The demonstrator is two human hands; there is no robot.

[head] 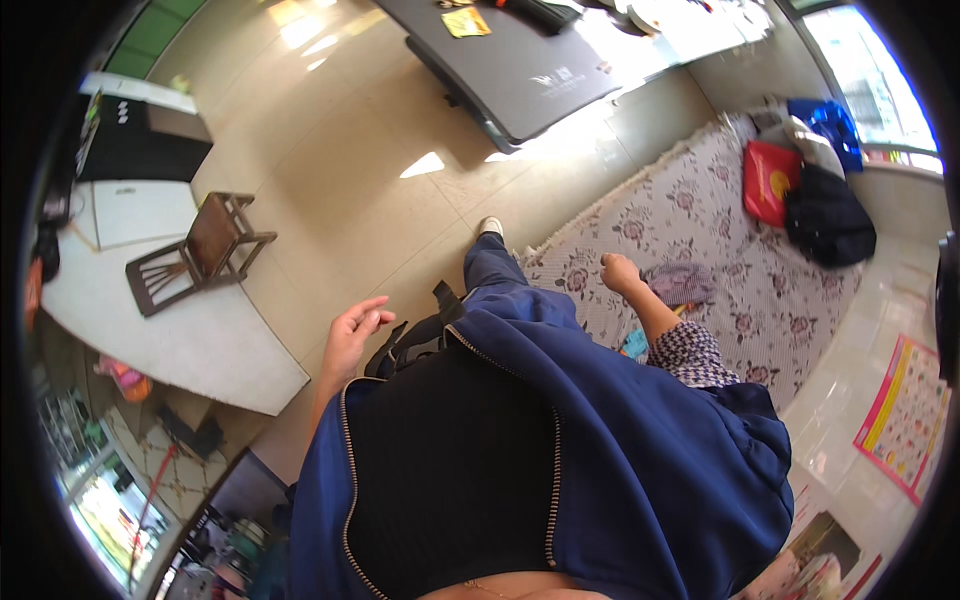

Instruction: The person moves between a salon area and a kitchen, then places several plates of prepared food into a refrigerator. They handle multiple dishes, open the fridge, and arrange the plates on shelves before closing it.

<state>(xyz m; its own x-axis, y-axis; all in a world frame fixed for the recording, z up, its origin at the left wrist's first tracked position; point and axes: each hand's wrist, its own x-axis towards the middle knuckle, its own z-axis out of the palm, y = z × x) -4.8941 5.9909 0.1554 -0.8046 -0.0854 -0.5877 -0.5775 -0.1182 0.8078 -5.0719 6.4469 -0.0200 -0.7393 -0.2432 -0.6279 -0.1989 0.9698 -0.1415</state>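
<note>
My left hand [358, 330] is at the centre left, beside the open blue jacket [615, 420], with its fingers loosely bent and apart and nothing in them. On the right, my right hand [621, 273] hangs over a flowered cover [675, 199], its fingers curled in; no object shows in it. A patterned cuff [686, 352] lies behind that wrist. Near that hand a crumpled checked cloth [684, 283] and a small light-blue item [634, 343] lie on the cover. A black strap [448, 300] sticks up at my waist.
A dark table [517, 82] with a yellow packet [466, 22] stands ahead. A wooden chair [214, 236] is at the left by a white counter [195, 337] and a black box [142, 142]. A red bag [769, 184] and dark bundle [829, 217] lie on the cover's far end.
</note>
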